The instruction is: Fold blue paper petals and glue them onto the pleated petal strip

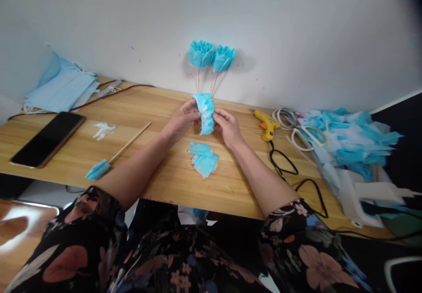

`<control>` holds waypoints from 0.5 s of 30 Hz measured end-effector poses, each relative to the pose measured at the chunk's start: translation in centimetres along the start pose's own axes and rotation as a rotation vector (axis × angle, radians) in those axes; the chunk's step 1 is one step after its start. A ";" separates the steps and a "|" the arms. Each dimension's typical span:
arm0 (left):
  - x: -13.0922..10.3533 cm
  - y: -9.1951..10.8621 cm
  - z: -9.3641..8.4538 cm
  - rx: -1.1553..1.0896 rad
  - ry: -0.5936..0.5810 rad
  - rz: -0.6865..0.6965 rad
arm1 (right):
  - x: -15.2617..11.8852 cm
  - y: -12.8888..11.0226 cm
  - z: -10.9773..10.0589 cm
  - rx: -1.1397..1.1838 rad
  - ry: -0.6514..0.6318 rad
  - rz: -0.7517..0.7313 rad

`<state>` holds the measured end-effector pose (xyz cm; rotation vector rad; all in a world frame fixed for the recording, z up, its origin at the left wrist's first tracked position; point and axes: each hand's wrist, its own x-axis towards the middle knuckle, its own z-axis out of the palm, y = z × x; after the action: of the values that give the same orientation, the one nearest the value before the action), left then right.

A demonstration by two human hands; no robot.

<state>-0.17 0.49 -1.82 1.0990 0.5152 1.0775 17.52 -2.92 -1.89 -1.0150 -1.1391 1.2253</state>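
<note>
Between my two hands is a ruffled strip of light blue fabric (207, 113), raised over the middle of the table. My left hand (183, 119) pinches its left edge, and my right hand (227, 126) grips the right edge, fingers closed. Some fingertips are hidden behind the strip. Below it, a few blue fabric pieces (203, 159) lie overlapping on the wood. Behind, two blue fabric flowers (201, 55) on thin sticks stand against the wall. Beside my left forearm lies a wooden stick (130, 141) with a rolled blue bud (98, 170) on its end.
A phone (48, 139) and stacked blue face masks (64, 84) are at the left, near white scraps (103, 130). On the right are a yellow glue gun (266, 125) with a black cord, scissors (308, 137), a heap of blue fabric pieces (356, 139) and a white power strip (354, 200).
</note>
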 end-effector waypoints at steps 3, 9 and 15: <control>0.0 0.0 -0.1 0.043 -0.014 0.001 | 0.0 0.0 0.0 0.036 0.004 -0.024; -0.3 0.1 0.2 0.131 -0.069 -0.016 | 0.0 -0.2 0.0 0.010 0.033 -0.059; -0.5 0.3 1.0 0.068 0.020 -0.001 | 0.0 -0.1 -0.1 -0.065 0.026 -0.089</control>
<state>0.21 -0.40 -1.19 1.1480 0.5719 1.0778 17.64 -2.95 -1.81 -1.0149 -1.1979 1.1077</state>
